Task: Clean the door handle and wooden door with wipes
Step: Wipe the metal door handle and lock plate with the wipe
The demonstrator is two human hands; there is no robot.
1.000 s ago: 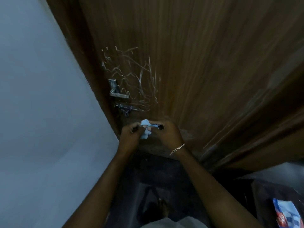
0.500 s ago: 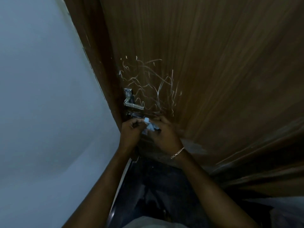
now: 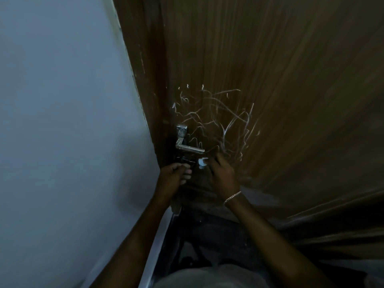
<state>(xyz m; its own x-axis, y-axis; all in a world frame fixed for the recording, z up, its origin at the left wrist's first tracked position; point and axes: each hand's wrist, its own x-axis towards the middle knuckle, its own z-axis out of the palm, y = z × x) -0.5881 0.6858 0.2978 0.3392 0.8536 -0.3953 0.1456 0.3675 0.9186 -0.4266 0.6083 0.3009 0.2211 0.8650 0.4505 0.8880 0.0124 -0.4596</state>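
White wipe [image 3: 202,162] sat pinched in my right hand [image 3: 223,175] below door handle [image 3: 188,147] | left hand [image 3: 173,178] curled by latch [image 3: 185,160], contents unclear | I judged: bunch wipe, rub handle firmly.

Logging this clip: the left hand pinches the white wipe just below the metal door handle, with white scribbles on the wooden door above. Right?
No: in the head view the right hand, not the left hand, pinches the white wipe. It is just below the metal door handle, with white scribbles on the wooden door above.
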